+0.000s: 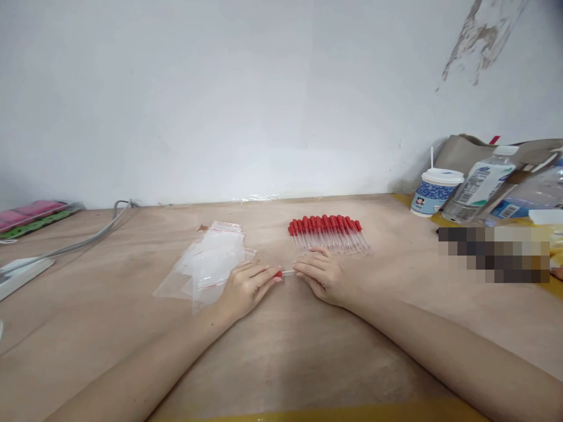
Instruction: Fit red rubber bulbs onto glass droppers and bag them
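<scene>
Between my two hands lies a glass dropper [287, 272] with a red rubber bulb and a thin clear stem. My left hand [249, 285] is closed around its red bulb. The fingers of my right hand [320, 274] pinch the stem; its tip is hidden under them. Just beyond my right hand, several more red-bulbed droppers [325, 225] lie side by side in a row, bulbs toward the wall. Past my left hand is a loose pile of clear zip-lock bags [215, 252] with red lines along their openings.
At the back right stand a lidded paper cup [435, 192], a plastic bottle [481, 183] and a grey-beige bag [461, 152]. On the left are a grey cable [94, 239], a white power strip [26, 275] and a pink and green item [33, 217]. A wall [220, 105] closes off the table's back.
</scene>
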The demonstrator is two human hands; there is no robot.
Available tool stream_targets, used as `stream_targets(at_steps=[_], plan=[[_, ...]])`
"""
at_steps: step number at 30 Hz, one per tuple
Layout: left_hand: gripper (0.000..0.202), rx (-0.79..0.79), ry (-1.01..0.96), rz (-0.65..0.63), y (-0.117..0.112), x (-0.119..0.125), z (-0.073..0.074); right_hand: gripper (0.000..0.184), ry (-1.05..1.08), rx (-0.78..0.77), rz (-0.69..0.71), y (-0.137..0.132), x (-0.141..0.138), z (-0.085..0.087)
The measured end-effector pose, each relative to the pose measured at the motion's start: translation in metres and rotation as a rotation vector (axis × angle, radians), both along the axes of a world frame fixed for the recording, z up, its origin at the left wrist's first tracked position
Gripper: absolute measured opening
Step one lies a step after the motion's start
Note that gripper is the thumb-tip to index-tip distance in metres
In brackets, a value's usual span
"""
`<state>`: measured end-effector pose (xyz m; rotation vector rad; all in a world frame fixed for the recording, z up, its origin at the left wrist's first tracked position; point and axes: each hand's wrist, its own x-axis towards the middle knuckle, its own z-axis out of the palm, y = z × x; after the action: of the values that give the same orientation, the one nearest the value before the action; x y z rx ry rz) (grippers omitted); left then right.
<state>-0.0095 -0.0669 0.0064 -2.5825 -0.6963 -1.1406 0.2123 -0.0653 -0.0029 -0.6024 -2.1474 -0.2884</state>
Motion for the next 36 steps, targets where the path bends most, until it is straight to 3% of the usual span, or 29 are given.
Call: stream_targets(at_steps=[9,15,24,27,29,31,33,36], plan=[[0.012,-0.107,0.037,-0.030,-0.007,0.004,0.001,0.014,-0.058,0.035,-0.001,-0.005,-0.003,-0.003],[0.013,-0.148,0.044,-0.068,-0.007,0.005,-0.001,0.019,-0.045,-0.047,0.019,-0.008,-0.008,-0.004],[0.012,-0.047,0.052,-0.054,-0.004,0.005,-0.001,0.022,-0.031,-0.180,0.015,-0.007,-0.012,-0.009],[0.014,0.060,0.079,-0.024,0.000,0.004,0.005,0.025,-0.072,-0.271,-0.035,-0.011,-0.016,0.000],[0.019,0.108,0.118,0.046,0.002,0.003,0.011,0.024,-0.119,-0.314,-0.139,-0.017,-0.019,0.013],[0.024,0.081,0.179,0.213,0.002,0.002,0.015,0.022,-0.182,-0.355,-0.271,-0.022,-0.021,0.027],[0.036,-0.023,0.250,0.488,-0.001,0.001,0.015,0.021,-0.210,-0.439,-0.378,-0.021,-0.018,0.038],[0.071,-0.284,0.360,0.890,-0.007,-0.001,0.011,0.021,-0.112,-0.700,-0.445,-0.006,-0.005,0.042]])
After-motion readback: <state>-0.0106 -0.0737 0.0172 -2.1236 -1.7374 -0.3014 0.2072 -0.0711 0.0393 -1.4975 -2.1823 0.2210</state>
